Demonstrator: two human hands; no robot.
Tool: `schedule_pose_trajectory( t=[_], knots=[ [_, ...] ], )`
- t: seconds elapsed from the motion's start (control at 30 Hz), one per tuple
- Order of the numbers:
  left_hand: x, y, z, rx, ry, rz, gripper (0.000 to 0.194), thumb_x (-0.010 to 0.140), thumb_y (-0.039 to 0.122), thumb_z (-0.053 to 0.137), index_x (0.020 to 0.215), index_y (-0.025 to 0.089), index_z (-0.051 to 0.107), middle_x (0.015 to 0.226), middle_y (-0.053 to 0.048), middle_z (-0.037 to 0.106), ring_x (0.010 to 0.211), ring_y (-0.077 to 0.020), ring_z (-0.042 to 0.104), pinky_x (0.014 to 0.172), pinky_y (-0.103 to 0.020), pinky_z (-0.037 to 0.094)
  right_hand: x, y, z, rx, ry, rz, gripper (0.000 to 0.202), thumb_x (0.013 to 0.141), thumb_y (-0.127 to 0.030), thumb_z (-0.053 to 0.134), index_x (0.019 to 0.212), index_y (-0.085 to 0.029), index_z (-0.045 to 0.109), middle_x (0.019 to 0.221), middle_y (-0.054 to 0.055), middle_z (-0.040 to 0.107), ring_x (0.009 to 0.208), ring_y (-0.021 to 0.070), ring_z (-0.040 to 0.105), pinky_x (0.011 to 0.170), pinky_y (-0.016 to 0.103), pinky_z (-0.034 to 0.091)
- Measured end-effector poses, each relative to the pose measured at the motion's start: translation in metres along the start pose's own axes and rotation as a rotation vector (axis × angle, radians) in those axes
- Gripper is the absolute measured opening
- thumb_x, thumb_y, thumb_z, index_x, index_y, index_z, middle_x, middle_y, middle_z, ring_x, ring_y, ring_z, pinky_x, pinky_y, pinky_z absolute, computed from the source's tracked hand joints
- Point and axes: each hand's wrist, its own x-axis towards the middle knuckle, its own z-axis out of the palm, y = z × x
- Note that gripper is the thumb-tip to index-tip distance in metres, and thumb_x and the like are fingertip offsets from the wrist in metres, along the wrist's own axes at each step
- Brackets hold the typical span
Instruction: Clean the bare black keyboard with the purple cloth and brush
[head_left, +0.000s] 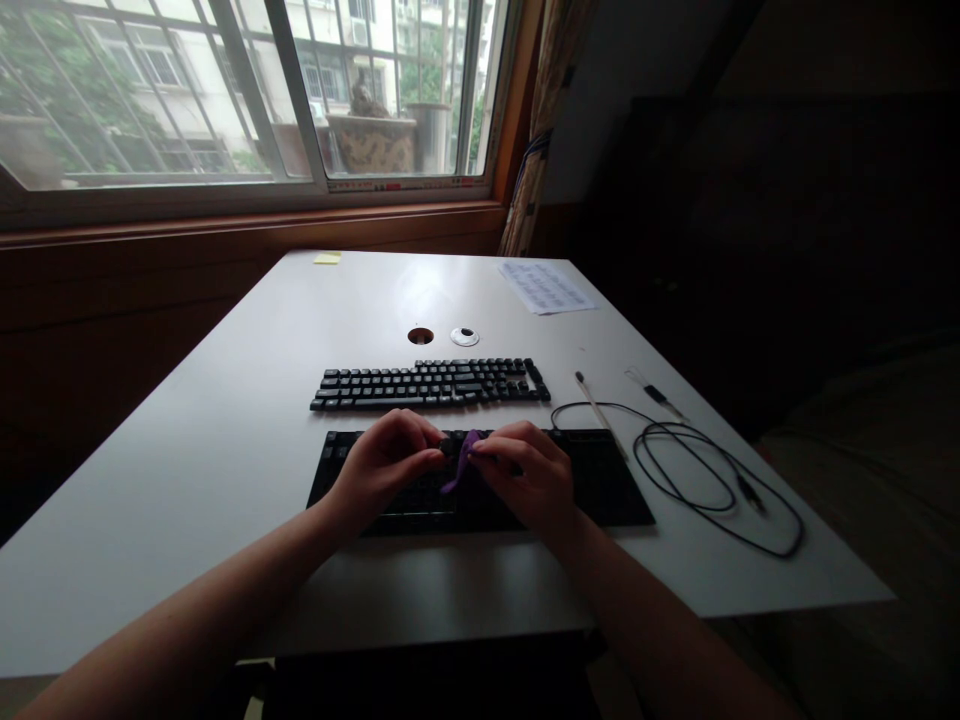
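Observation:
Above the black keyboard point(600, 480), both hands are close together. My left hand point(390, 450) pinches a small dark keycap point(448, 446) between thumb and fingertips. My right hand point(529, 470) grips a purple cloth point(463, 462), which hangs down from the fingers right beside the keycap. Much of the keyboard is hidden under my hands, and its surface is dark; some keys show at its left end. Just behind it, loose black keycaps point(435, 385) lie in rows, laid out like a keyboard, with a gap at the right side.
A thin stick with a dark tip point(589, 395) rests by the keyboard's right end. Farther right are a wire tool with a black handle point(660, 398) and a coiled black cable point(720, 510). Behind are a table hole point(421, 337), a round cover point(465, 338) and printed paper point(551, 288).

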Motion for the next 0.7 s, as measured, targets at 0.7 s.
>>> schedule_pose_trajectory(
  t=[0.7],
  knots=[
    [0.0033, -0.0014, -0.0084, 0.098, -0.026, -0.042, 0.018, 0.088, 0.027, 0.080, 0.098, 0.017, 0.068, 0.095, -0.005, 0.071, 0.088, -0.0177, 0.070, 0.081, -0.029, 0.060, 0.0001, -0.0011, 0.0008, -0.013, -0.027, 0.012, 0.022, 0.089, -0.012, 0.073, 0.105, -0.027, 0.072, 0.088, 0.000, 0.070, 0.066, 0.0099, 0.062, 0.060, 0.023, 0.057]
  ],
)
